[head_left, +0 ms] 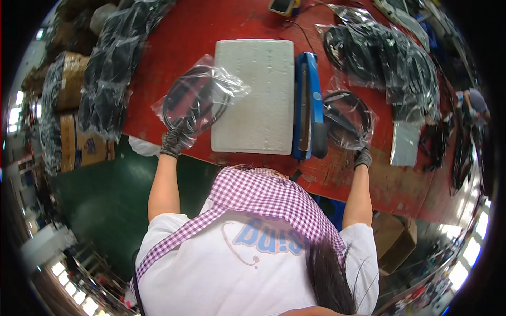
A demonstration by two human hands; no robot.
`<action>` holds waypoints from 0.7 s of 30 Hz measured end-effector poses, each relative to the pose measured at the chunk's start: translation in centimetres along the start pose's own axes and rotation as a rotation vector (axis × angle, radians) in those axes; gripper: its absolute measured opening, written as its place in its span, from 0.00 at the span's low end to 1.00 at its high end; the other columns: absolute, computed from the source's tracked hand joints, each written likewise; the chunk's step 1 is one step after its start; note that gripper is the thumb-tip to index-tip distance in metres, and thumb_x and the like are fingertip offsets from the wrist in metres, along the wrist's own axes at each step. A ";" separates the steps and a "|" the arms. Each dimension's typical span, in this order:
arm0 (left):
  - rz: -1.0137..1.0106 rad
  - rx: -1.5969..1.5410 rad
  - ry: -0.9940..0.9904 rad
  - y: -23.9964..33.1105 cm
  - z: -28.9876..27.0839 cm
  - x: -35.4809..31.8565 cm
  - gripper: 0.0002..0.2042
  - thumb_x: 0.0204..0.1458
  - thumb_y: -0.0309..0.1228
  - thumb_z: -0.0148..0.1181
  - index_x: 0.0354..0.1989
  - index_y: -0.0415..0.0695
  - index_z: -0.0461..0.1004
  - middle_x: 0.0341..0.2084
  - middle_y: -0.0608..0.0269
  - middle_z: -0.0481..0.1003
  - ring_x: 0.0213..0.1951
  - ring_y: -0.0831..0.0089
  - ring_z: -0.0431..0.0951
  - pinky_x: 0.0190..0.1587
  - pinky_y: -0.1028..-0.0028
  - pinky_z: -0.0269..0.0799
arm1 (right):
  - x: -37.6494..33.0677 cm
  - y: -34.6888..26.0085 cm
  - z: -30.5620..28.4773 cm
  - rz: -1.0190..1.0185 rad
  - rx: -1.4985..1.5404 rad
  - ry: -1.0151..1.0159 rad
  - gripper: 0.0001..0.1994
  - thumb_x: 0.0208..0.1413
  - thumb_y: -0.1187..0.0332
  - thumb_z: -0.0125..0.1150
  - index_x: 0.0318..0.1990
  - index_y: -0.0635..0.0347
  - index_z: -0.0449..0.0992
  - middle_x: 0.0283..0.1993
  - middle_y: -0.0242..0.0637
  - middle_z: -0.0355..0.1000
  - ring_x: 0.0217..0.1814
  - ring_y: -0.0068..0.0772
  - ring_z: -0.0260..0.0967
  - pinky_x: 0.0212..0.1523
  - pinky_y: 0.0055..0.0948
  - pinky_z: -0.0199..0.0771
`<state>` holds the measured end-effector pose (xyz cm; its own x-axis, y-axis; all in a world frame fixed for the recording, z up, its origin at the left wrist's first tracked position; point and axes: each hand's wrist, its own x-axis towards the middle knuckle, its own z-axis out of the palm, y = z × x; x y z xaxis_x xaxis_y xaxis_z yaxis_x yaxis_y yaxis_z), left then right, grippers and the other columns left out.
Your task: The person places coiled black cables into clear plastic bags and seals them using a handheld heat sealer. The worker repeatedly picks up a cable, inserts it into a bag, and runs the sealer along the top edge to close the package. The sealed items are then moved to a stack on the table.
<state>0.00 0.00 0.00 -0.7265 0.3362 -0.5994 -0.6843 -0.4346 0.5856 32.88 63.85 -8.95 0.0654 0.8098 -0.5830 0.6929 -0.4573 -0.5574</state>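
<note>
My left hand (pixel 176 141), in a dark grey glove, is closed on the lower end of a clear plastic bag with a coiled black cable (pixel 169 105) inside. The bag's loose upper end lies over the left part of a pale foam block (pixel 253 100). At the right, my gloved right hand (pixel 362 156) grips the near edge of a second bagged black cable (pixel 345 124). That bag's left side reaches the blue bag sealer (pixel 311 89), which stands along the block's right side. The fingertips of both hands are partly hidden by plastic and cable.
Bagged black cables are piled at the left (pixel 108 79) and far right (pixel 369 58) of the red table (pixel 184 31). Flat clear bags (pixel 405 145) lie near the right edge, beside loose black cables (pixel 435 145). Cardboard boxes (pixel 87 142) stand at the left. A cord runs behind the sealer.
</note>
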 end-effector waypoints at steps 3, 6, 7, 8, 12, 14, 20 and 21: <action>0.142 -0.030 0.141 -2.2 1.4 2.7 0.13 0.42 0.21 0.55 0.39 0.40 0.67 0.37 0.62 0.70 0.38 0.69 0.71 0.40 0.74 0.70 | 0.6 -8.7 -5.2 -0.900 -0.723 0.537 0.20 0.51 0.52 0.41 0.23 0.59 0.70 0.14 0.39 0.64 0.15 0.33 0.63 0.18 0.30 0.61; 0.024 0.241 0.452 -2.3 -5.9 1.1 0.15 0.46 0.29 0.51 0.44 0.46 0.65 0.40 0.58 0.69 0.42 0.69 0.70 0.45 0.77 0.65 | -9.1 -15.4 -5.4 -0.977 -0.351 0.317 0.13 0.51 0.60 0.45 0.31 0.61 0.72 0.17 0.33 0.65 0.18 0.23 0.63 0.15 0.24 0.58; -0.107 0.425 0.499 -3.2 -8.9 2.1 0.16 0.45 0.31 0.52 0.44 0.45 0.65 0.41 0.56 0.68 0.43 0.67 0.69 0.46 0.75 0.64 | -13.8 -18.3 -5.1 -0.942 -0.078 0.111 0.12 0.51 0.61 0.47 0.32 0.60 0.72 0.17 0.30 0.64 0.17 0.19 0.60 0.15 0.21 0.56; -0.183 0.687 0.577 -4.1 -11.8 3.3 0.17 0.44 0.32 0.53 0.44 0.44 0.66 0.42 0.55 0.67 0.43 0.65 0.68 0.47 0.74 0.63 | -18.6 -21.5 -4.5 -0.879 0.200 -0.085 0.12 0.51 0.61 0.49 0.33 0.59 0.72 0.17 0.26 0.63 0.16 0.16 0.57 0.15 0.17 0.55; 0.122 1.431 0.839 -6.4 -7.2 4.4 0.19 0.43 0.35 0.53 0.44 0.41 0.65 0.41 0.54 0.67 0.41 0.65 0.68 0.44 0.72 0.62 | -27.0 -26.6 -5.1 -1.166 0.252 -0.072 0.12 0.51 0.62 0.49 0.38 0.60 0.71 0.20 0.24 0.64 0.15 0.13 0.53 0.15 0.14 0.53; 0.429 1.217 0.614 -5.8 2.9 1.0 0.17 0.46 0.35 0.51 0.44 0.40 0.64 0.38 0.56 0.68 0.37 0.68 0.68 0.40 0.74 0.63 | -27.8 -28.4 -8.5 -1.347 0.316 -0.291 0.14 0.50 0.63 0.50 0.43 0.61 0.69 0.27 0.27 0.66 0.20 0.16 0.59 0.19 0.15 0.58; -0.657 -0.007 -0.383 -7.8 20.2 -6.7 0.31 0.46 0.53 0.46 0.49 0.36 0.59 0.43 0.51 0.64 0.48 0.62 0.63 0.49 0.59 0.60 | -35.8 -26.7 -11.1 -1.243 0.791 -0.518 0.16 0.50 0.67 0.48 0.47 0.62 0.66 0.48 0.37 0.62 0.48 0.27 0.59 0.48 0.24 0.57; -0.656 -0.099 -0.534 -7.1 20.9 -6.8 0.31 0.45 0.53 0.46 0.48 0.36 0.60 0.44 0.51 0.64 0.48 0.61 0.62 0.49 0.57 0.60 | -37.3 -25.7 -11.5 -1.204 0.897 -0.544 0.16 0.50 0.68 0.48 0.47 0.62 0.65 0.51 0.38 0.61 0.53 0.29 0.58 0.53 0.26 0.56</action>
<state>8.47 18.27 11.25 -0.1343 0.8838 -0.4481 -0.9866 -0.0767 0.1443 20.85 49.64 33.94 -0.5716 0.7099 0.4115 -0.4913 0.1056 -0.8646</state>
